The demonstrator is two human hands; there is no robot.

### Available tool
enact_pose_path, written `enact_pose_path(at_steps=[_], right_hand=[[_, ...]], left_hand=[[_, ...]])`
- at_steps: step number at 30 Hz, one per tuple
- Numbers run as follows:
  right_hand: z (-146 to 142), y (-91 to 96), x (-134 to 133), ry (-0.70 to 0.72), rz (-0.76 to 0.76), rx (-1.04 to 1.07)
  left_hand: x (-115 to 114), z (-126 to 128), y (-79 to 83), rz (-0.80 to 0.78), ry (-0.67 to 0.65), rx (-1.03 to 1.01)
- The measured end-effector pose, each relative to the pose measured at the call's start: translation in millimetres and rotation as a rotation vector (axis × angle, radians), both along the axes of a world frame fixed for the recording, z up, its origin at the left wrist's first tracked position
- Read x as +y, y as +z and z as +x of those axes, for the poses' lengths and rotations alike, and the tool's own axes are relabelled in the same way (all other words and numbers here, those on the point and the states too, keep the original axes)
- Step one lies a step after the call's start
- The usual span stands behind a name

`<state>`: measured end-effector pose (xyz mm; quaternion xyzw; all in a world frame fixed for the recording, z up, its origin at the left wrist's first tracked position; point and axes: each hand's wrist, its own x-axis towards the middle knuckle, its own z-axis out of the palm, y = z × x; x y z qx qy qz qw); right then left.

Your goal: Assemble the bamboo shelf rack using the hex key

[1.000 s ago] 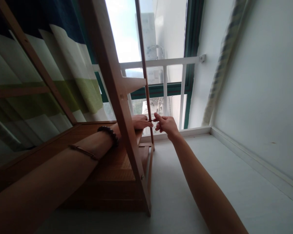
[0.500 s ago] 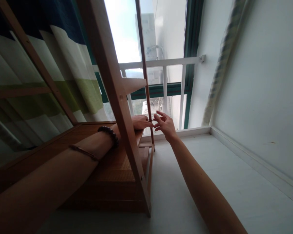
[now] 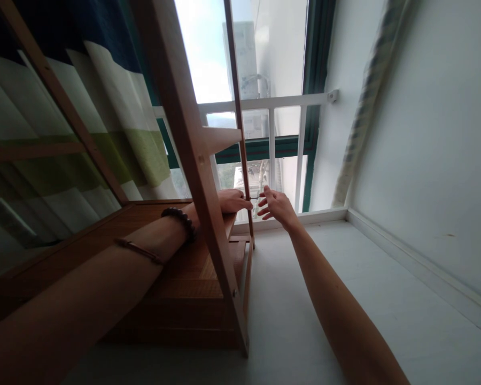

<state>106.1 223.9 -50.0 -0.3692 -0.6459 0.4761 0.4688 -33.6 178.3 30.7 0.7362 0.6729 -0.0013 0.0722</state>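
A brown wooden rack frame stands before me, with slanted posts and a slatted lower board. My left hand reaches behind the near post, its fingers closed around the slim far post just above the lower board. Dark beads and a thin cord circle that wrist. Out of the far post's right side sticks a short, thin dark rod, too small to identify. Beside its outer end my right hand is open, fingers apart; whether a fingertip touches the rod I cannot tell.
Behind the rack, a white railing crosses a green-framed window. A striped curtain hangs at the left. On the right are a white wall and its baseboard, above a pale floor.
My right hand has drawn slightly right, away from the far post, and its fingers have spread. The thin rod shows more plainly. My left hand has stayed in place.
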Motion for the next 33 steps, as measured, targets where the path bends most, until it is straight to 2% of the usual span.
enact_pose_path(at_steps=[9,14,20,30,33], right_hand=[[19.0,9.9,-2.4,0.238,-0.149,-0.235],[26.2,16.1,-9.0,0.391,-0.178,-0.339],[32.1,25.7,-15.8,0.544,-0.174,-0.286],[32.2,27.4,-15.3,0.470,-0.142,-0.226],[32.1,26.8,-14.2,0.410,-0.073,-0.144]], left_hand=[[-1.1,1.1,1.2,-0.012,-0.021,0.069],[-0.1,0.9,1.1,-0.012,-0.010,0.099],[-0.2,1.2,1.1,-0.011,-0.010,0.096],[-2.1,2.5,2.0,-0.008,-0.007,0.080],[-2.2,2.7,2.0,-0.005,0.001,0.083]])
